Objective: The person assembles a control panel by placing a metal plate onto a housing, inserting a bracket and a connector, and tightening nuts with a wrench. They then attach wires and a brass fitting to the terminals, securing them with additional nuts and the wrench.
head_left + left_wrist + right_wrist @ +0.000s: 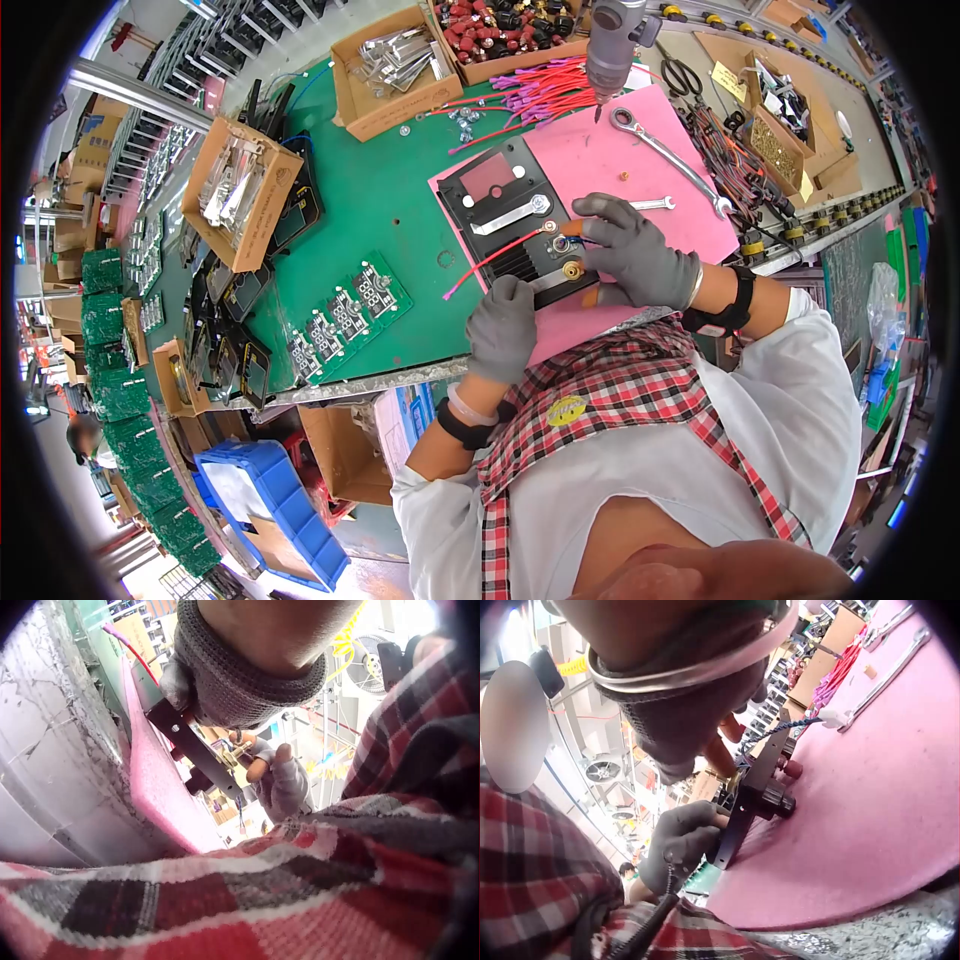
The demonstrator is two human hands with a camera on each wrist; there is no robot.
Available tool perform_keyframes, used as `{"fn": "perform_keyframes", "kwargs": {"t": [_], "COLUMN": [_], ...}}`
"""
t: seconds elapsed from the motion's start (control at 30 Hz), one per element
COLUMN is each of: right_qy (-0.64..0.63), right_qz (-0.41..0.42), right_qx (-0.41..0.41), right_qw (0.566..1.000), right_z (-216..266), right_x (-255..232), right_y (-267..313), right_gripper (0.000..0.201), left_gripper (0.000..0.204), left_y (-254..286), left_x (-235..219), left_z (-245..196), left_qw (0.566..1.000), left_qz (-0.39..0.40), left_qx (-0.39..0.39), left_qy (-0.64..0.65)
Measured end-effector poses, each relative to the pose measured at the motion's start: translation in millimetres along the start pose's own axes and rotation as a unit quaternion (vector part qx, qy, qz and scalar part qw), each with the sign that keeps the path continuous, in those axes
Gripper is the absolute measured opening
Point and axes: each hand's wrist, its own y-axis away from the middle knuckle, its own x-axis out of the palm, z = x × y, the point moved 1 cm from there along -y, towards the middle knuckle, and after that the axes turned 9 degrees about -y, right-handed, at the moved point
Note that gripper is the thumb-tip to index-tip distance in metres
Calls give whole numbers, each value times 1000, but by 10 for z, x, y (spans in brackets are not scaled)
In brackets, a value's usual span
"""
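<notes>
A black panel [515,215] with a finned section lies on the pink foam sheet; in the right wrist view its edge is tilted up off the foam. Two flat metal strips and brass terminal posts [572,270] sit on it. My gloved left hand [503,330] grips the panel's near left edge, thumb on top. A red wire [500,258] ends in a ring lug on the panel. My gloved right hand [640,258] is over the right side, bare fingertips right at the brass posts; I cannot tell whether they pinch one. Black and red knobs [778,801] stick out underneath.
Beyond the panel lie a ratchet wrench [670,160] and a small spanner [655,203]. A power screwdriver [612,50] hangs overhead. Red wires [540,92] and boxes of parts [395,75] stand at the back. Circuit boards [345,315] lie left on the green mat [370,230].
</notes>
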Motion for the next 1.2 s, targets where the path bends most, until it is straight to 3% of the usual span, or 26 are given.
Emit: {"fn": "perform_keyframes", "kwargs": {"t": [0.13,0.23,0.33,0.43,0.57,0.6,0.7,0.73,0.77,0.8,0.83,0.9,1.1,1.13,1.2], "right_qy": [18,-20,-9,-3,-11,1,-44,-14,-82,-99,-22,-9,74,3,-94], "right_qz": [-33,21,-30,-25,-92,-97,-73,-118,-118,-138,-108,-64,-13,-6,8], "right_qx": [19,-31,39,2,50,56,61,34,71,172,213,264,218,247,168], "right_qw": [999,999,999,1000,994,994,994,992,987,970,971,962,973,969,981], "right_z": [40,-47,48,9,25,57,-21,-149,-416,-629,-702,-910,-1115,-972,-573], "right_x": [-35,22,-9,200,339,321,90,-2,-73,-84,-262,-265,-13,-74,-211], "right_y": [-50,55,-35,9,38,31,43,83,158,247,220,271,264,189,38], "right_gripper": [36,41,35,38,39,38,35,28,20,17,16,16,16,15,14], "left_gripper": [9,11,13,14,17,21,26,26,27,28,30,33,35,33,28], "left_y": [-9,-21,-4,-14,-27,-8,23,26,27,28,26,8,34,40,52], "left_x": [-26,-28,-46,-86,-106,-91,-39,-40,-40,-42,-50,-71,-119,-119,-100], "left_z": [-17,-1,-9,-5,-16,-1,32,41,47,51,51,46,73,88,110], "left_qw": [1000,1000,1000,998,996,994,995,994,993,993,992,989,994,994,993], "left_qz": [-3,4,20,16,-9,26,-6,-4,-2,0,0,-1,-42,-47,-54], "left_qx": [-1,4,-6,-9,-10,-24,-21,-21,-22,-22,-24,-27,-17,-19,-22], "left_qy": [13,2,17,53,90,101,101,106,112,118,128,146,102,101,99]}}
